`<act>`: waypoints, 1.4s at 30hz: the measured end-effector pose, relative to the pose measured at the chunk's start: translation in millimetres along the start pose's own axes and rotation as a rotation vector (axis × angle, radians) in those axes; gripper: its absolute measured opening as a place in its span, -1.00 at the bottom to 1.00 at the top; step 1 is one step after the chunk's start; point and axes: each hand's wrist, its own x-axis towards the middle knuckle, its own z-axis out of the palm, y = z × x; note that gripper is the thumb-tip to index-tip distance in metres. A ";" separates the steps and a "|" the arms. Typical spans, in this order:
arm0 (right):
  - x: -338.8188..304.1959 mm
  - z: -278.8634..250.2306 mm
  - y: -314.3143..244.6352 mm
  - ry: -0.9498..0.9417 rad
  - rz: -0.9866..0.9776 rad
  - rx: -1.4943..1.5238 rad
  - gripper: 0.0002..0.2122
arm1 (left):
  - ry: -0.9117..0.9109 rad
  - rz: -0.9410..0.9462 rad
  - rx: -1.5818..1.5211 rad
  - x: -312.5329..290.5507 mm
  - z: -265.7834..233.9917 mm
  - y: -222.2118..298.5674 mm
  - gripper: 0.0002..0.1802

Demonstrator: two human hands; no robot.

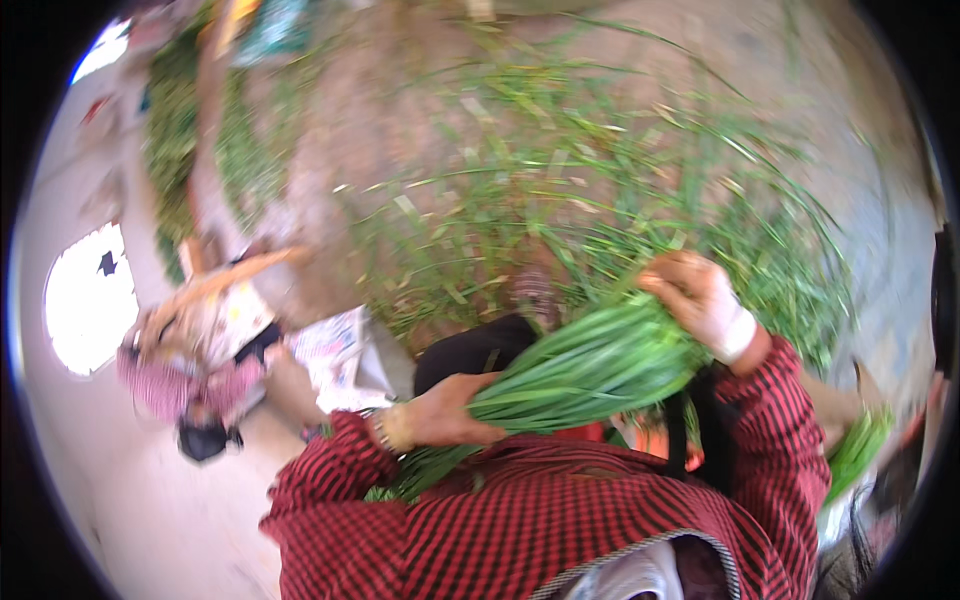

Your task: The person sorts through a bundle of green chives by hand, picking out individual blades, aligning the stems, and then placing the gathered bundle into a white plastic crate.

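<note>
A thick bunch of long, flat green chives [590, 370] lies slantwise across my lap, its loose leaf ends fanned toward the upper right. My left hand [455, 412] is wrapped round the narrower part at the lower left, and the stalks pass beneath that forearm. At the wide upper right end, my right hand [695, 298] has curled fingers closed on the edge of the leaves. White wrapping covers the back of that hand and the wrist. Motion blurs the leaves a little, so single strands are hard to make out.
Loose green leaves [600, 190] litter the floor ahead. Another green bunch [862, 445] is at the right. To the left, a person in a dark cap [205, 435] is by a white printed sack [345, 355]. Heaped greens [172, 140] lie farther off.
</note>
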 end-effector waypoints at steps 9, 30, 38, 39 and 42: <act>-35.1 10.5 -12.0 0.134 0.098 -0.153 -0.86 | 0.048 0.304 -0.233 -5.3 40.2 -61.7 -0.20; -305.3 102.8 -196.0 0.501 0.211 0.694 -0.43 | -0.236 0.736 0.091 -79.0 45.9 -316.3 -0.37; -296.7 143.6 -197.2 0.844 0.082 0.677 -0.69 | -0.233 0.279 -0.496 -94.8 84.3 -281.1 -0.71; -296.3 143.3 -211.3 0.837 0.025 0.486 -0.67 | -0.223 0.283 -0.528 -95.3 86.2 -282.7 -0.69; -289.2 153.3 -256.2 0.713 0.017 0.126 -0.53 | 0.013 0.342 -0.548 -98.0 105.8 -279.5 -0.72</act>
